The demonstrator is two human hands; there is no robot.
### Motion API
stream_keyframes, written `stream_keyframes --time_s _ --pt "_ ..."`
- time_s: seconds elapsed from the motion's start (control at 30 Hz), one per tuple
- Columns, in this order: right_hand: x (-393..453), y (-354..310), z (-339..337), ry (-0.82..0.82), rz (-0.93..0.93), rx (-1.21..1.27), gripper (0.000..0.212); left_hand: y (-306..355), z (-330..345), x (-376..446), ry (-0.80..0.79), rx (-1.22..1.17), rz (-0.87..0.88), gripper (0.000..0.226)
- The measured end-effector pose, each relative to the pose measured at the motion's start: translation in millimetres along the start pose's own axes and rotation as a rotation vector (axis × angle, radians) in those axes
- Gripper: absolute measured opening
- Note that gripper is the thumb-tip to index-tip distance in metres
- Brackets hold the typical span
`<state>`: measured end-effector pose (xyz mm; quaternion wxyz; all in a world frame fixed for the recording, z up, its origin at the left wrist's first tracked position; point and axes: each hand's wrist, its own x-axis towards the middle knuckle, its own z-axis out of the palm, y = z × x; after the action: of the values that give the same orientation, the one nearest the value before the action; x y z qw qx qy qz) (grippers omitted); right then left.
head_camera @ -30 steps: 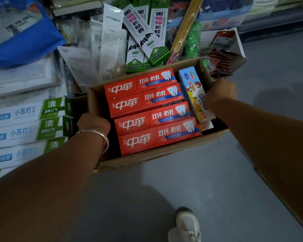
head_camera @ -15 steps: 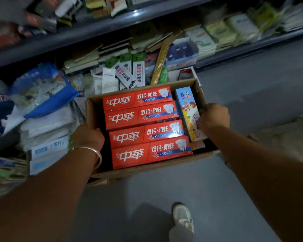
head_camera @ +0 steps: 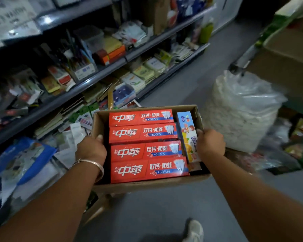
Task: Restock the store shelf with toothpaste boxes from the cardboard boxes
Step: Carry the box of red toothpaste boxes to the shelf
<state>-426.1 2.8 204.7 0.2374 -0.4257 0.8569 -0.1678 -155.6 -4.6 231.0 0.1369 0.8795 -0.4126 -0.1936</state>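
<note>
Gripping the cardboard box (head_camera: 148,184) by its side walls: left hand (head_camera: 91,149) and right hand (head_camera: 210,143) both curled over the rims, box held above the aisle floor. Red toothpaste boxes (head_camera: 144,145) fill it: stiff, probably hefty; support underneath.

Both arms extended (left hand (head_camera: 91,149), right hand (head_camera: 210,143) gripping)

The four red toothpaste boxes (head_camera: 143,145) in the cardboard box (head_camera: 147,185) I carry each read 中華 in white, then 双钙·防蛀, with +50%钙 on a blue strip. The blue box (head_camera: 186,135) on their right has print too blurred to read.
</note>
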Motion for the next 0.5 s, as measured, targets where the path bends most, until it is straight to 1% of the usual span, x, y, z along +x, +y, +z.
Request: stream_keyframes --time_s 0.2,0.37,0.5 --pt "-14.6 82.5 -95.2 0.151 0.158 0.059 0.046 83.9 0.6 -83.4 -0.083 0.037 0.187 0.044" --pt "-23.1 151.4 -178.6 0.305 0.316 0.039 0.047 155.9 18.6 -158.7 -0.174 0.045 0.373 0.044" --pt "-33.5 204.1 -231.2 0.435 0.454 0.051 0.047 210.6 34.9 -213.4 -0.237 0.088 0.530 0.045"
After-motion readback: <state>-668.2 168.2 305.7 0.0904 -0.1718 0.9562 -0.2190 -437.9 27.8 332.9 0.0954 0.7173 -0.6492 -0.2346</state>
